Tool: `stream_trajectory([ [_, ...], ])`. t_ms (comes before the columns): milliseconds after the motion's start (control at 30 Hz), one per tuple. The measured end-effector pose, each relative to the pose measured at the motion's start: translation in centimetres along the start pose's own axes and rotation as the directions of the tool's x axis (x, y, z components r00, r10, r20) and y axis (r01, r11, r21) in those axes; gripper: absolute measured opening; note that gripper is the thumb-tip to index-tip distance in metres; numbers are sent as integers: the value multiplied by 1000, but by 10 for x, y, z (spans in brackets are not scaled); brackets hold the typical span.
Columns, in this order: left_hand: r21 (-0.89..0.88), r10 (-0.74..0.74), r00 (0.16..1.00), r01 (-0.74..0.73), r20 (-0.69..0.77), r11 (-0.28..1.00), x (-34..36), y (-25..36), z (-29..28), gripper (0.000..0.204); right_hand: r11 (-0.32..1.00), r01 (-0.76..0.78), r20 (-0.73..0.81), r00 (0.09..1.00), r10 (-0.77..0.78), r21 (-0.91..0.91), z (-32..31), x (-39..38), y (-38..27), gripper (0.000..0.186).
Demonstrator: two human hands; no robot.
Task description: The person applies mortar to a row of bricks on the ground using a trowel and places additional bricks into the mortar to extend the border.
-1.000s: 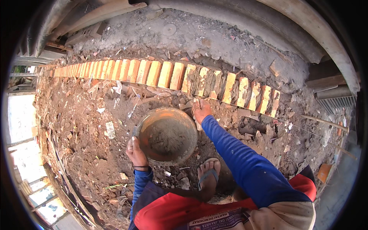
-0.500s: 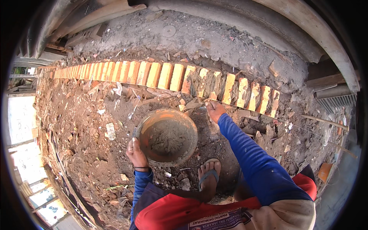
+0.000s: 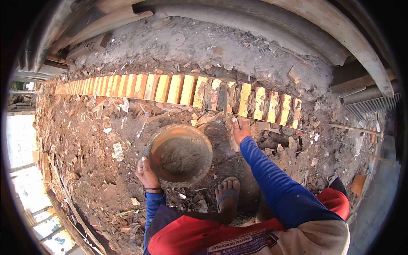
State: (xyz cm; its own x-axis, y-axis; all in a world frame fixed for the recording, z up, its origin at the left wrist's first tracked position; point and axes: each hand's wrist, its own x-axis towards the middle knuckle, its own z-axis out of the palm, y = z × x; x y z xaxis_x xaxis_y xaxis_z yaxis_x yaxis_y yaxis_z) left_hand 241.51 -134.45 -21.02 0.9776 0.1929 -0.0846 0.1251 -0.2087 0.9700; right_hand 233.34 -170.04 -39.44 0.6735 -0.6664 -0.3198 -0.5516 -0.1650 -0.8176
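My left hand grips the left rim of a round mortar basin, thumb up at the edge. Wet grey mortar lies in the bottom of the basin. My right hand is closed on a trowel, whose handle is mostly hidden by the fingers. The narrow dark blade points away from me, among the bricks. A long row of orange bricks stands side by side ahead. Mortar shows between several bricks near the blade and to its right.
A taut string runs along the near side of the row. Rubble-strewn soil surrounds the basin, and my sandalled foot is just below it. Wooden sticks lie at the right. Curved sheeting borders the far side.
My right hand has turned the trowel from lying low before the row to pointing up among the bricks. The left hand still holds the basin. The whole view has shifted slightly.
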Motion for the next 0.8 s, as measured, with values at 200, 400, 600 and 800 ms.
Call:
stream_trajectory([
  [200,33,5,999,-6,53,999,0,2,-2,27,994,67,-47,997,-63,82,-10,-4,6,38],
  [400,-36,-24,999,25,45,999,-5,10,7,27,992,119,3,993,-119,-32,1,8,-22,37],
  [600,27,-14,1000,14,-14,1000,-5,13,8,28,999,-36,-25,999,36,27,-13,12,-15,33],
  [800,35,15,1000,-16,10,999,-5,10,4,27,996,49,-1,999,-49,80,-39,-2,7,31],
])
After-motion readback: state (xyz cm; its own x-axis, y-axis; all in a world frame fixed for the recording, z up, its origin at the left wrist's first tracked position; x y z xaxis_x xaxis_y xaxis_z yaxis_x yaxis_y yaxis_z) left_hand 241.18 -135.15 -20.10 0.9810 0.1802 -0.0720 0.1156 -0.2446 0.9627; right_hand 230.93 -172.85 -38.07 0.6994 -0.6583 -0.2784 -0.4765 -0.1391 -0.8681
